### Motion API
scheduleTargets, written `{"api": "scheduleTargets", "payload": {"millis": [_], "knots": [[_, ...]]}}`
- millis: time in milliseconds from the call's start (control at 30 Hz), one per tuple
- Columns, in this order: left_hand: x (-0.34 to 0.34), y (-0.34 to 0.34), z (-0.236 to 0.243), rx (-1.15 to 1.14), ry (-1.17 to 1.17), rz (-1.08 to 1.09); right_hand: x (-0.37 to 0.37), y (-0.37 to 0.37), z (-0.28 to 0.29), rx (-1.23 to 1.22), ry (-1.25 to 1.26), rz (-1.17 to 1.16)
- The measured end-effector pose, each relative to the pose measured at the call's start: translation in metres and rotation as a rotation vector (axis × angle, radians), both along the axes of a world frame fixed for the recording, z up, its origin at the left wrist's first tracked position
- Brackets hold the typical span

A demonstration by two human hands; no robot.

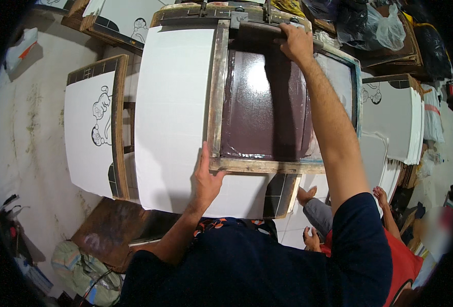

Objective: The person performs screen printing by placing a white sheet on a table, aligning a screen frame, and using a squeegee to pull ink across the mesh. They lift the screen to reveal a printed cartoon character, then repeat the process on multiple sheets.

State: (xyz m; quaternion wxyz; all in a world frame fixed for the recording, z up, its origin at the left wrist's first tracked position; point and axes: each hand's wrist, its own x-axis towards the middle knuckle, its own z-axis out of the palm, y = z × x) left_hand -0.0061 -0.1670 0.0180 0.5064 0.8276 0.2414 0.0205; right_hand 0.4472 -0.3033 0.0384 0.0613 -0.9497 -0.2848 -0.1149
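Note:
A silkscreen frame [267,166] with wooden rails lies over a white sheet of fabric [172,107] on a board. Its dark mesh [241,120] has a wet sheen and a shadow across it. At the frame's far end my right hand [297,43] is closed round a long dark squeegee [259,33]. My left hand [207,181] touches the near left corner of the frame, its index finger stretched along the side rail and its thumb by the near rail. The fabric under the frame is hidden.
Metal hinge clamps [238,19] sit at the frame's far edge. To the left stands a board with a printed sheet [88,128]; stacked printed sheets [390,117] are at right. Plastic bags [390,28] lie far right. Another person in a red shirt [403,258] sits near right.

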Motion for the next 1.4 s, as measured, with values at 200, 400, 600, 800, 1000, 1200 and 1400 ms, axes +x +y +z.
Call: {"api": "scheduleTargets", "payload": {"millis": [200, 400, 600, 800, 1000, 1200, 1400], "knots": [[0.002, 0.001, 0.003, 0.035, -0.032, -0.022, -0.069, -0.022, -0.001, 0.199, -0.188, 0.043], [0.008, 0.004, 0.029, -0.154, 0.016, 0.043, -0.280, -0.069, 0.017, 0.441, -0.103, -0.116], [0.040, 0.011, 0.122, -0.243, -0.383, 0.009, -0.314, -0.074, 0.100, 0.581, -0.478, -0.015], [0.079, 0.111, 0.129, -0.133, -0.790, -0.145, -0.204, -0.082, 0.246, 0.437, -0.820, -0.039], [-0.089, 0.346, -0.077, 0.444, 0.141, 0.351, -0.121, -0.107, 0.303, 0.472, -0.428, -0.229], [-0.314, 0.388, -0.158, 0.544, 0.956, 0.297, -0.050, -0.126, 0.366, 0.413, -0.404, -0.028], [-0.327, 0.399, -0.128, 0.766, 0.602, 0.013, -0.004, -0.138, 0.396, 0.399, -0.374, -0.169]]}}
